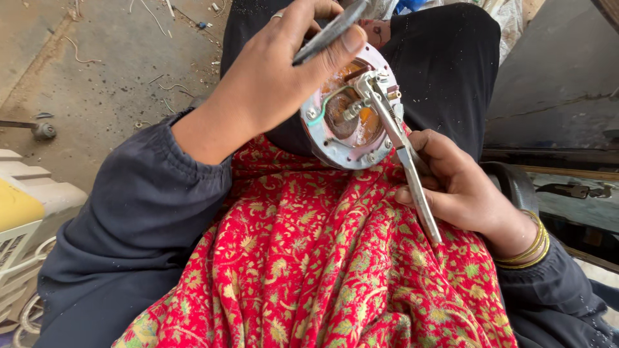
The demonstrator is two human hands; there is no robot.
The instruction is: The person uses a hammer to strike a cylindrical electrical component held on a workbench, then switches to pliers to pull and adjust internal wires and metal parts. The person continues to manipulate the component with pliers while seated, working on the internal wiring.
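My left hand (271,77) grips a round metal plate assembly (351,113) over my lap, thumb pressed on its upper rim, and also holds a dark flat tool (329,32) that sticks up past the fingers. The plate shows an orange-brown centre, a green wire and small screws around its rim. My right hand (458,187) is closed on silver pliers (412,174), their jaws clamped on a small fitting near the plate's middle (371,90). Gold bangles (532,248) circle my right wrist.
A red cloth with green and gold floral pattern (322,258) covers my lap. Concrete floor with wire scraps (109,64) lies at left. A white and yellow plastic casing (26,219) stands at the left edge; a dark metal surface (561,96) at right.
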